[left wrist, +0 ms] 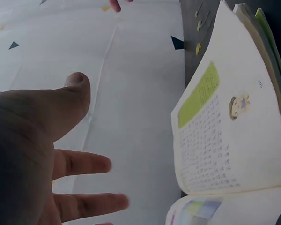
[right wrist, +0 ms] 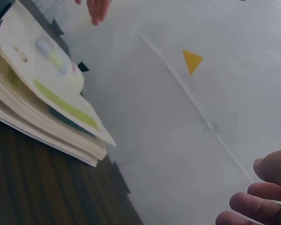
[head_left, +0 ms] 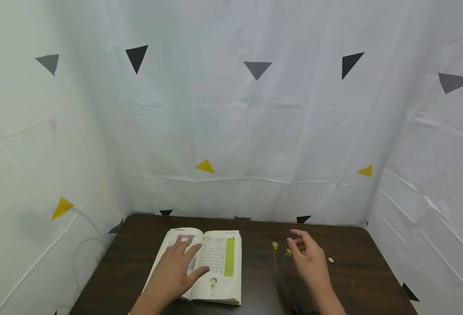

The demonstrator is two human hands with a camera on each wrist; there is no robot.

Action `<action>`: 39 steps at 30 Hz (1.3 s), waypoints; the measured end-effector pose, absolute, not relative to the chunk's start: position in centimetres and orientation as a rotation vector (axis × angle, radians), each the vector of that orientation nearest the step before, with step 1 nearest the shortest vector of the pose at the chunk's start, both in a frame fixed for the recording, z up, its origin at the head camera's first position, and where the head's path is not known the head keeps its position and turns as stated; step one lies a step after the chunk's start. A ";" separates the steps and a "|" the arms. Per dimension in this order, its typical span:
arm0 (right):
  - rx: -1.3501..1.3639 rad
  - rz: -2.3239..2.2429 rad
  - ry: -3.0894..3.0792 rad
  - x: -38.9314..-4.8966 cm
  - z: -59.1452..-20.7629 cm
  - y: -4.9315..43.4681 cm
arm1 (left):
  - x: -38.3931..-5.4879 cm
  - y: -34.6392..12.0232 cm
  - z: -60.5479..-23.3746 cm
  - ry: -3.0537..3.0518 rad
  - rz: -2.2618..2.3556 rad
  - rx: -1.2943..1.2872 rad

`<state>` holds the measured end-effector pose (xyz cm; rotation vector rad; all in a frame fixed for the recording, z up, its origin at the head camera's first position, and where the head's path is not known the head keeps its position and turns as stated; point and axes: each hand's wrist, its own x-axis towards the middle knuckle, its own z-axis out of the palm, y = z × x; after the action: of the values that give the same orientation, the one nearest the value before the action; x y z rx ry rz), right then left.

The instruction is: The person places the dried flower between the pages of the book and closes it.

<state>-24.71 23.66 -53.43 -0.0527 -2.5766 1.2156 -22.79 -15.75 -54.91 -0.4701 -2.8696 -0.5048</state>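
An open book with printed text, a green block and a small cartoon figure lies on the dark wooden table. Over its left page is my left hand, fingers spread, holding nothing. The left wrist view shows the thumb and fingers apart from the pages. To the right of the book, my right hand is raised with fingers loosely bent and nothing in them. Just left of it are two thin stems with small yellow flowers, one flower farther left and another flower close beside the fingers.
A loose yellow petal-like piece lies right of my right hand. White sheeting with black, grey and yellow triangles surrounds the table at the back and both sides. A small dark object shows at the bottom edge near my right wrist.
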 end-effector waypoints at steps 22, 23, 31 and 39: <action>-0.401 1.954 -2.440 -26.1 -65.3 21.8 | -21.7 -15.1 -62.1 -3.086 -0.542 -0.612; -0.394 1.939 -2.450 -26.2 -65.4 21.8 | -21.7 -15.1 -62.3 -3.083 -0.539 -0.603; -0.372 1.893 -2.469 -26.3 -65.1 21.9 | -22.0 -14.5 -63.1 -3.060 -0.714 -0.520; -0.356 1.823 -2.543 -26.6 -64.4 22.1 | -22.3 -14.3 -63.5 -3.061 -0.944 -0.412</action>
<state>-26.61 22.11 -64.37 -0.3560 -2.5433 1.8232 -22.35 -14.28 -63.48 -0.4120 -3.0608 -0.9436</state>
